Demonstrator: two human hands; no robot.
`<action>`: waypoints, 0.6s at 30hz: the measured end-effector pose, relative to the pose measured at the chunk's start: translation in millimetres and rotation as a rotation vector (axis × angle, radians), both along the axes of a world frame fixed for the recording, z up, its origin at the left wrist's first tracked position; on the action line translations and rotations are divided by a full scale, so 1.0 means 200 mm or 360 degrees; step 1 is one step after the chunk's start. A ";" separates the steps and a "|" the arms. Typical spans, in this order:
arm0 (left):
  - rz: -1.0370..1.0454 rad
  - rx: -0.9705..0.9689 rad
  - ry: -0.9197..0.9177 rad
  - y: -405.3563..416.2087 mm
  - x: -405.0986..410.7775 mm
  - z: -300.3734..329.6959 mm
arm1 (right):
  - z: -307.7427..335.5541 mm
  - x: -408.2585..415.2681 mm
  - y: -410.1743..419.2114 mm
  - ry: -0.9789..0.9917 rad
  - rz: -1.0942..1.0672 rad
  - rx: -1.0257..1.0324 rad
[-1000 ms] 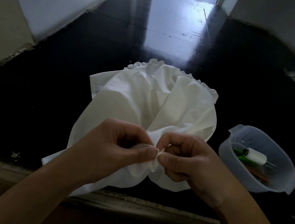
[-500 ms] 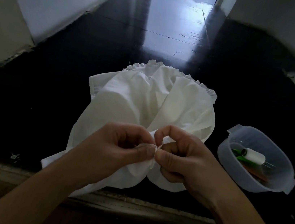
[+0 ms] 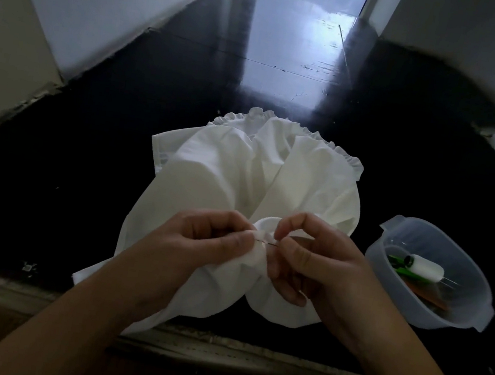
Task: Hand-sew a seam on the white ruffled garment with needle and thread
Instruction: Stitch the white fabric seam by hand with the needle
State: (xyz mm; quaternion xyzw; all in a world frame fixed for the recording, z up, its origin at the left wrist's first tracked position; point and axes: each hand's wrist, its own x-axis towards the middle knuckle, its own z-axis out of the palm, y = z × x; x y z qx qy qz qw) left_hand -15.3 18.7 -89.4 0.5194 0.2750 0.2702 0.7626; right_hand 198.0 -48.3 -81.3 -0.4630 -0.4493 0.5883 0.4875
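Note:
The white ruffled garment [image 3: 250,181] lies bunched on a glossy black surface, its frilled edge at the far side. My left hand [image 3: 200,244] pinches a small fold of the fabric between thumb and fingers. My right hand [image 3: 309,259] sits just right of that fold, its thumb and forefinger pinched on a thin needle [image 3: 265,243] that passes through the fold. I cannot make out any thread.
A translucent plastic tub [image 3: 405,235] stands to the right, holding a white thread spool [image 3: 425,269], green items and something orange. White walls line both sides of the black surface [image 3: 193,68]. A worn ledge [image 3: 216,351] runs along its near edge.
My right hand has loosened from a tight fist: its forefinger is raised and arched, and the needle now shows between the two hands. The fold sits slightly higher.

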 end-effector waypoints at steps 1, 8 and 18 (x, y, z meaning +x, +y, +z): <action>0.0010 -0.0072 -0.0044 0.00 0.00 0.00 | 0.00 0.01 0.00 -0.0026 -0.0011 0.0007; 0.0009 -0.0250 -0.0111 0.01 0.01 -0.01 | -0.02 -0.02 0.01 -0.0176 -0.0155 0.0066; 0.0098 -0.0128 -0.0010 -0.02 0.05 -0.03 | 0.00 -0.08 0.00 -0.0252 -0.0265 0.0129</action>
